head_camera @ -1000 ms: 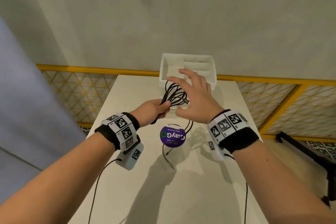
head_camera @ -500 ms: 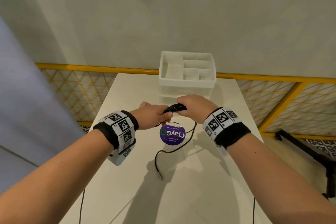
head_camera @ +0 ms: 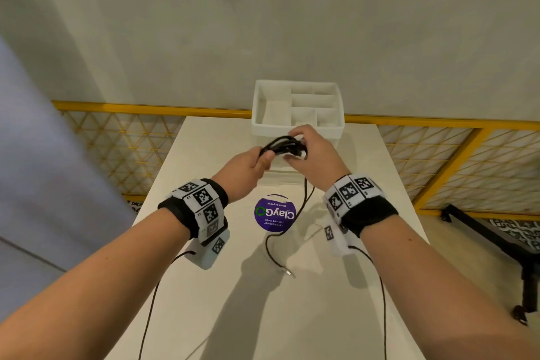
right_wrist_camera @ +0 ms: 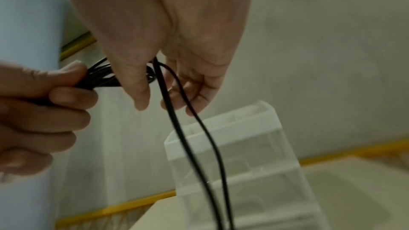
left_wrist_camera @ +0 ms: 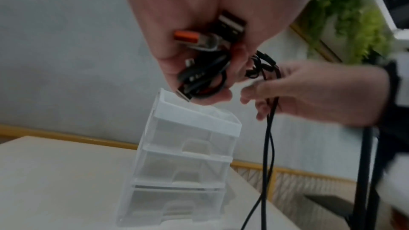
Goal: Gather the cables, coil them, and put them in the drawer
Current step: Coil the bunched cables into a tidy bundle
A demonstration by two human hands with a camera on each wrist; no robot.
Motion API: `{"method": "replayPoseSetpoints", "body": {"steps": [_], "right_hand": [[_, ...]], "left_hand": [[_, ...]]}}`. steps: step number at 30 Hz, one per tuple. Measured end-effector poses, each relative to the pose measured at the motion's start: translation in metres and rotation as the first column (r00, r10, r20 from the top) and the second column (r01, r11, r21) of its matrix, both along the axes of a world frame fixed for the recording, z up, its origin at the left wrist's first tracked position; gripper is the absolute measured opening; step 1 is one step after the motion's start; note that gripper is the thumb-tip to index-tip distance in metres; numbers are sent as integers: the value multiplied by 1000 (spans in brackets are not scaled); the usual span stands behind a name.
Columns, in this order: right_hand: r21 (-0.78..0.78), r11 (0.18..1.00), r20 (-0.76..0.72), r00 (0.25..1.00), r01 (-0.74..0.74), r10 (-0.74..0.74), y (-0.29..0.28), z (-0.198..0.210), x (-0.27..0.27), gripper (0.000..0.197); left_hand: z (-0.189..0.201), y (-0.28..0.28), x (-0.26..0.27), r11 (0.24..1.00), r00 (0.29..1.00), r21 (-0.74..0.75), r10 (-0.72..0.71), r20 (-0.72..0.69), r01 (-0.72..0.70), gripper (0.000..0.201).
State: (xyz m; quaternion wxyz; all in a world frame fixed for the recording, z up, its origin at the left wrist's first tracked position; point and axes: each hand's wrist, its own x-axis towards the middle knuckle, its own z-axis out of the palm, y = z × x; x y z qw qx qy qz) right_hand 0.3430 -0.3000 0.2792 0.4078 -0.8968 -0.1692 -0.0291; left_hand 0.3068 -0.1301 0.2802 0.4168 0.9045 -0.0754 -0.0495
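A bundle of black cables (head_camera: 282, 145) hangs between both hands above the table, just in front of the white drawer unit (head_camera: 296, 128). My left hand (head_camera: 248, 165) grips the left end of the coil; the left wrist view shows its fingers curled round black cable loops (left_wrist_camera: 203, 78) and USB plugs, one with an orange tip (left_wrist_camera: 187, 36). My right hand (head_camera: 309, 152) holds the right end of the loops (right_wrist_camera: 99, 76) with curled fingers. Two loose strands (right_wrist_camera: 188, 128) drop from that hand, and a tail (head_camera: 274, 251) lies on the table, ending in a plug (head_camera: 289, 273).
The white drawer unit (left_wrist_camera: 183, 160) has three stacked drawers, shut, and an open divided tray on top. A round purple sticker (head_camera: 275, 213) lies on the white table (head_camera: 204, 301). A yellow lattice railing (head_camera: 438, 149) runs behind and right of the table.
The right hand went from spread open over the coil to closing on it. Both hands have lifted the bundle up toward the drawer unit, dragging the loose tail along the table.
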Motion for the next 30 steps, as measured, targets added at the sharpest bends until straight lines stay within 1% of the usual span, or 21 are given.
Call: {"method": "replayPoseSetpoints", "body": {"steps": [1,3,5,7,9,10,11,13,14,16,19,22,25,26,28,30], "right_hand": [[95,994,-46,998,46,-42,-1,-5,-1,39],[215,973,-125,991,81,-55,1,-13,-5,32],[322,943,-137,990,80,-38,5,-18,-11,20],[390,914,-125,990,109,-65,9,-20,-13,20],[456,873,-173,979,175,-106,15,-19,-12,27],[523,828,-222,970,203,-98,19,-17,-12,28],[593,774,-277,959,222,-63,22,-15,-11,29],[702,670,-373,926,240,58,29,-11,-11,29],[730,634,-411,905,253,112,32,-9,-12,27],[749,602,-456,874,276,167,36,-6,-14,27],[740,610,-478,860,283,181,37,-4,-18,27],[701,659,-492,854,274,168,35,-7,-19,27],[646,715,-512,846,266,148,34,-13,-18,30],[631,728,-520,843,268,141,34,-13,-18,29],[622,738,-523,841,263,141,35,-13,-19,25],[638,728,-506,849,250,153,36,-8,-19,25]], "left_hand": [[1,2,2,998,999,-59,34,12,-33,33],[4,5,5,985,996,-155,80,31,-74,32],[8,7,8,970,994,-225,106,33,-96,32],[8,6,8,960,994,-263,109,27,-98,31],[6,3,7,963,995,-258,89,42,-76,31],[4,1,6,968,995,-244,78,58,-62,30],[3,-1,6,972,995,-230,69,77,-49,29],[2,-7,5,982,992,-183,58,116,-36,26],[2,-9,4,989,989,-145,54,139,-33,28],[2,-13,4,997,984,-69,42,176,-31,31],[1,-14,4,999,984,-12,54,172,-52,32],[0,-14,3,998,988,10,61,143,-63,37],[0,-14,2,996,993,86,12,118,-23,42],[0,-15,2,997,994,75,7,106,-15,42],[0,-17,2,999,994,8,39,98,-40,37],[2,-19,4,996,991,-39,79,112,-76,31]]}}
